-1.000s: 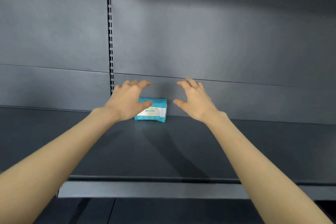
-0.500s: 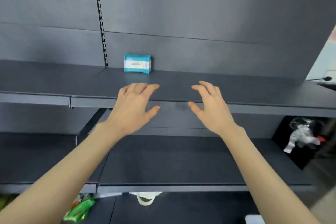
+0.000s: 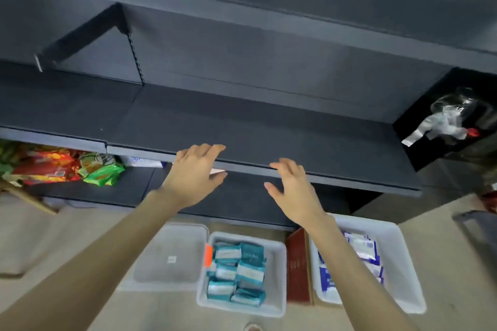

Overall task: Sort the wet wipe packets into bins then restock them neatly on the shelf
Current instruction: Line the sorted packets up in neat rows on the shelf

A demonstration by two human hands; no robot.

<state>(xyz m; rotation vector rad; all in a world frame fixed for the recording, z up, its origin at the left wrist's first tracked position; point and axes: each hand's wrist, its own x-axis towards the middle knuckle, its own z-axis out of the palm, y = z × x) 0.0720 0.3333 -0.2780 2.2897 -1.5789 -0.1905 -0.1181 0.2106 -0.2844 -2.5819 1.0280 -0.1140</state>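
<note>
As you look down past your forearms, three pale bins sit in a row on the floor. The left bin (image 3: 161, 271) shows a small white label on its bottom. The middle bin (image 3: 281, 277) is packed with teal wet wipe packets (image 3: 239, 274), and the right bin (image 3: 403, 271) holds blue-and-white packets (image 3: 363, 250). A red-brown box (image 3: 297, 263) stands between those two.

Above them, your left hand (image 3: 193, 177) and right hand (image 3: 293, 191) hang in front of the dark shelf (image 3: 269, 131), near its front edge. Your fingers (image 3: 209, 150) are loosely spread and grip nothing; I cannot tell whether they touch the edge.

Farther left, on the lower shelf, lie red and green snack packs (image 3: 102, 169). At the far right, crumpled clear plastic (image 3: 446, 121) sits in a black box.
</note>
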